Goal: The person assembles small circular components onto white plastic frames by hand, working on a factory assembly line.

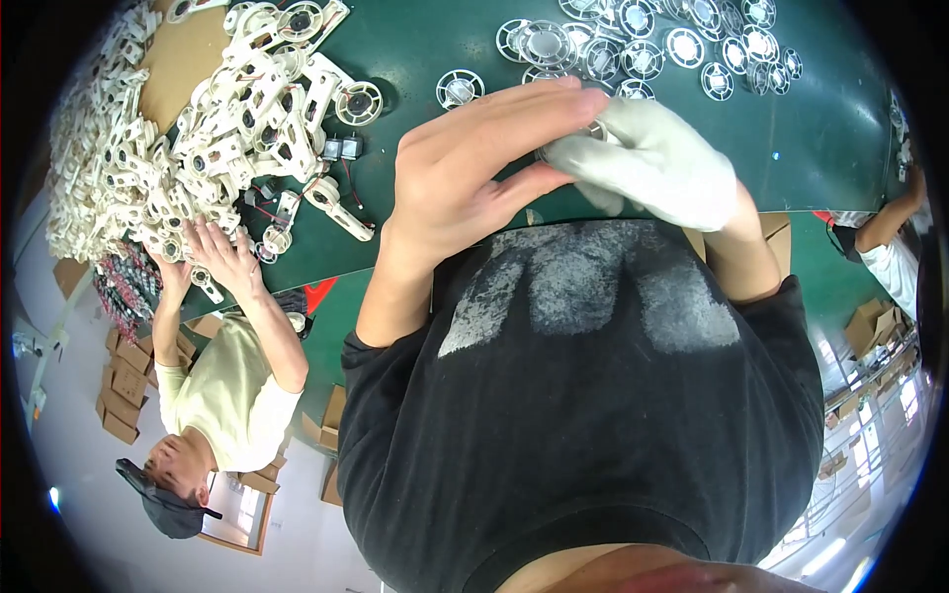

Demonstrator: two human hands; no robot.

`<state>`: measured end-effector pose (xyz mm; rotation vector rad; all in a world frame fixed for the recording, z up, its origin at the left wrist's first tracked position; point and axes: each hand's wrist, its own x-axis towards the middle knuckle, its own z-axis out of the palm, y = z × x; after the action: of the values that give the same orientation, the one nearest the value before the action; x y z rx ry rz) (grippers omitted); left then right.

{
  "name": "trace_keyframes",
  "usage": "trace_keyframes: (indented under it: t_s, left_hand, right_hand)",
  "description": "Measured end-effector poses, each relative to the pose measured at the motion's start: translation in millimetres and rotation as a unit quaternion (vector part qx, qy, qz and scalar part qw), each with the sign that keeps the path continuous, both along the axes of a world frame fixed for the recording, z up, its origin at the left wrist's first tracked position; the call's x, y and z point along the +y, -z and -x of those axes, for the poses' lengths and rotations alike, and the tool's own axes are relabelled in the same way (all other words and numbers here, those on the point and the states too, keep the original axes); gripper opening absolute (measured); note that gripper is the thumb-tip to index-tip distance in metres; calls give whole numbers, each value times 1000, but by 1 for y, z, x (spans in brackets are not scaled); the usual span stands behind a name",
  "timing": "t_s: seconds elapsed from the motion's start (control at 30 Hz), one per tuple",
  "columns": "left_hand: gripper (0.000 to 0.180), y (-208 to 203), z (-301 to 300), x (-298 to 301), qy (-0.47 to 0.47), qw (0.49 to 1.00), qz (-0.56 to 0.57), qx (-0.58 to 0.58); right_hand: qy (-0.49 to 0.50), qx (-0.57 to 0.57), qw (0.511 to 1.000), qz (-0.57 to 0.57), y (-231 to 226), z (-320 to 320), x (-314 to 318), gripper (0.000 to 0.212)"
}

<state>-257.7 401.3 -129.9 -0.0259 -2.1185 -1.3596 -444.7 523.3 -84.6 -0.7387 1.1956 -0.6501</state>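
Note:
My left hand [484, 148], bare, is closed with its fingers curved over and its thumb reaching to the right. My right hand [657, 168], in a white glove, closes in from the other side, and the two meet over the table edge in front of my chest. Between them is a small round silver part [596, 129], mostly covered by fingers and glove, so its exact kind is hidden. Just beyond my hands lie several silver spoked rings [545, 43] on the green table. One lone spoked ring [461, 89] rests above my left hand.
A large heap of white plastic housings [267, 109] covers the table's left side, with small motors [342, 148] and wires at its edge. A co-worker [232, 385] handles pieces there. Another person's arm [890, 222] shows at far right. Cardboard boxes [124, 385] stand behind.

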Motion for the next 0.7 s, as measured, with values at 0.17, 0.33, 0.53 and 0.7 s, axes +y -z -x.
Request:
trace_keyframes:
  t_s: [0.17,0.33,0.53,0.7]
  left_hand:
    - [81,-12,1,0,10,986,-133,-95]
    - [33,-5,5,15,-30,936,-316,-149]
    - [30,2,5,10,14,934,-333,-133]
    - [41,-16,6,-12,27,981,-115,-154]
  right_hand:
    - [140,139,973,117,28,-27,10,31]
    - [92,320,921,203,20,-27,11,27]
    - [114,354,889,267,27,-29,21,28]
    - [52,367,906,203,15,-24,18,33]
